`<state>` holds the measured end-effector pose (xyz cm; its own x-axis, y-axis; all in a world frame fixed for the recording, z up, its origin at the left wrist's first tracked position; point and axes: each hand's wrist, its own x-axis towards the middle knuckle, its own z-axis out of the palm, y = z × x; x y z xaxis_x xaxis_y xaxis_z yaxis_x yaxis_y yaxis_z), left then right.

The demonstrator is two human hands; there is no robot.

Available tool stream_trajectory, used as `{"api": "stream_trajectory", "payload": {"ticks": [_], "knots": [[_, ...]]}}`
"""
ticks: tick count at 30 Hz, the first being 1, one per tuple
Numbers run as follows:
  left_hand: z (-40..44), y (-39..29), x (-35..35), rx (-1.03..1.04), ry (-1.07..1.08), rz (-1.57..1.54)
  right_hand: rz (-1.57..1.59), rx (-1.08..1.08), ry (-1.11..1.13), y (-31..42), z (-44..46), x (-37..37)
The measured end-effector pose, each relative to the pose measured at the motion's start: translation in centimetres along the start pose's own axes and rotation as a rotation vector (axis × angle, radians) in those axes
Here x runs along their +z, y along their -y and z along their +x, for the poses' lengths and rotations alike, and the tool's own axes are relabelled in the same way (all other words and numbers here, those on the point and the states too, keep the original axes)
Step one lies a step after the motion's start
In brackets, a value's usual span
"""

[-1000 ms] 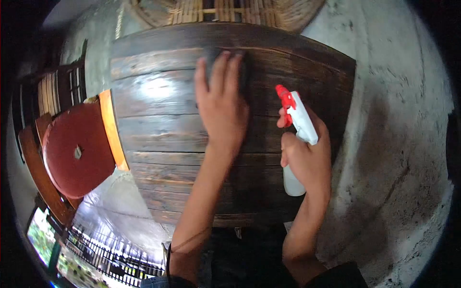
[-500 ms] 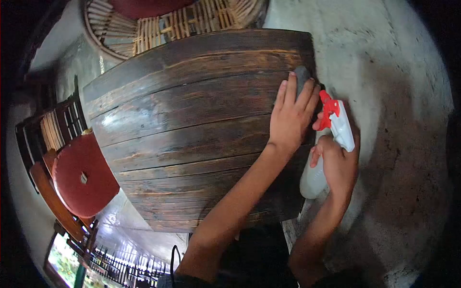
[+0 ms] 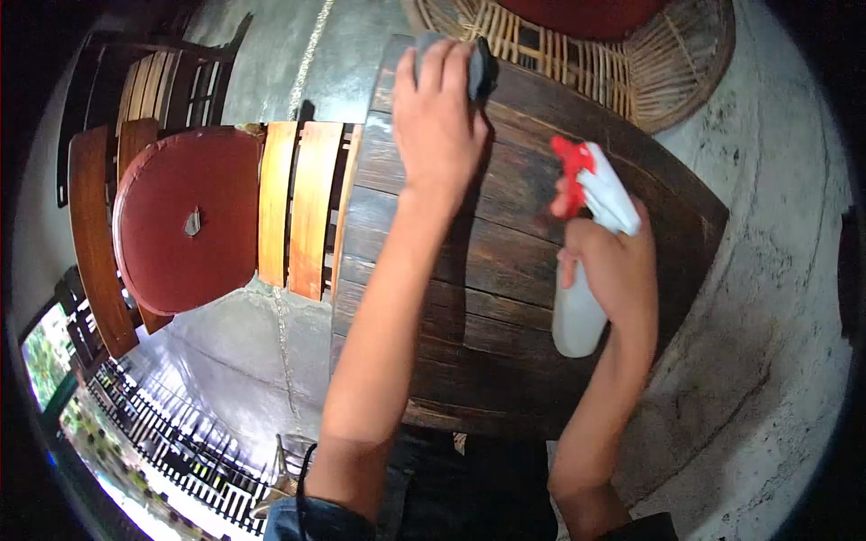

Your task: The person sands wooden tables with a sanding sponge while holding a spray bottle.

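Note:
My left hand (image 3: 435, 131) is at the far left corner of the dark plank table (image 3: 505, 261). Its fingers lie bent over a grey cloth (image 3: 476, 72), pressing it near the table's edge; part of the cloth is hidden beneath them. On the right, my right hand (image 3: 618, 270) grips a spray bottle (image 3: 579, 320) by the neck. The bottle has a white and red trigger head, with its red nozzle pointing up and left. It is held upright over the right half of the tabletop.
A wooden chair with a red cushion (image 3: 185, 225) stands left of the table, its slats (image 3: 311, 212) reaching the table edge. Beyond the far edge is a round rattan chair (image 3: 667, 72). A concrete surface (image 3: 767, 270) lies to the right.
My left hand has swept the cloth from the right end of the table to the far left corner. My view has turned left; the right hand still holds the spray bottle.

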<state>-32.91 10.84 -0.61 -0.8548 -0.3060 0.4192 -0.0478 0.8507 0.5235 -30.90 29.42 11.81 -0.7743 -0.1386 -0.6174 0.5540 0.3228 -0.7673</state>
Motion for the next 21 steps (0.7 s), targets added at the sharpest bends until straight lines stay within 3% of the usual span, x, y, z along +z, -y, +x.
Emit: {"api": "stream_trajectory", "payload": {"ticks": [4, 9, 15, 19, 21], "knots": [[1.4, 2.6, -1.0, -0.088, -0.059, 0.03, -0.053, -0.049, 0.056, 1.7, 2.6, 5.4], [1.5, 1.8, -0.1, -0.049, -0.096, 0.042, -0.165, -0.008, 0.075, 3.0, 4.3, 5.2], [1.7, -1.4, 2.4, 0.094, -0.041, 0.065, -0.143, -0.012, -0.024, 1.2, 3.8, -2.7], [0.3, -8.4, 7.2, 0.129, 0.032, 0.082, -0.151, -0.049, -0.155, -2.1, 3.8, -9.9], [-0.4, -13.0, 9.9, 0.174, 0.087, 0.048, -0.037, 0.056, -0.169, -2.7, 2.9, -13.9]]}}
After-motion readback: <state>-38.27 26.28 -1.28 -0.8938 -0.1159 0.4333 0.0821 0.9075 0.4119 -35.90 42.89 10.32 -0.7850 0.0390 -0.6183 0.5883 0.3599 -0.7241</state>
